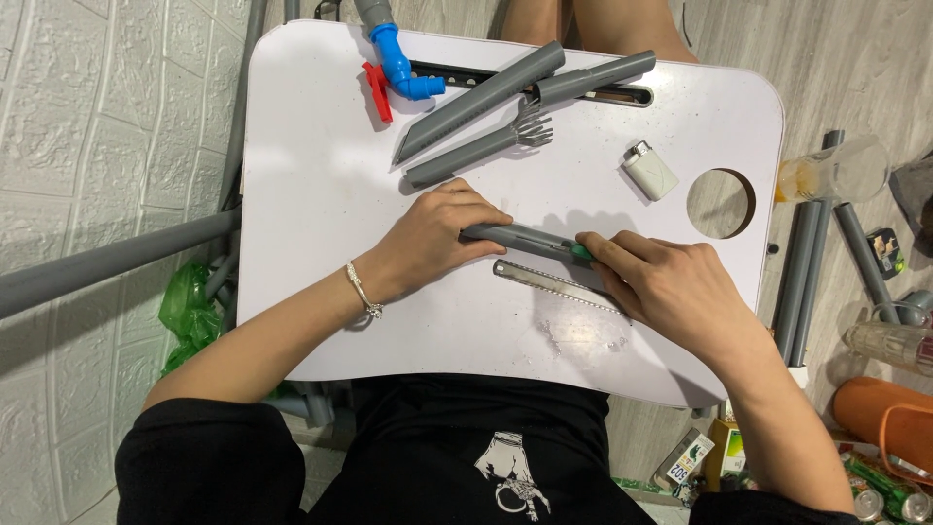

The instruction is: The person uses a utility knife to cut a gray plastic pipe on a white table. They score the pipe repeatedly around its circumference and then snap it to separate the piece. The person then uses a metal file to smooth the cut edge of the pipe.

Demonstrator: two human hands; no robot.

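My left hand (432, 236) presses down on the left end of a short grey pipe (525, 239) lying on the white tray table (311, 185). My right hand (661, 284) grips a small saw with a green handle part (581, 253) at the pipe's right end. The saw's toothed blade (554, 284) lies flat just in front of the pipe, pointing left. A bracelet (363, 291) sits on my left wrist.
Further back lie several cut grey pipes (486, 92), one with a fork-like cut end (530, 128), a blue valve with a red handle (394, 68), and a white lighter (649, 169). A round hole (721, 203) opens at the table's right. Pipes, bottles and cans clutter the floor at right.
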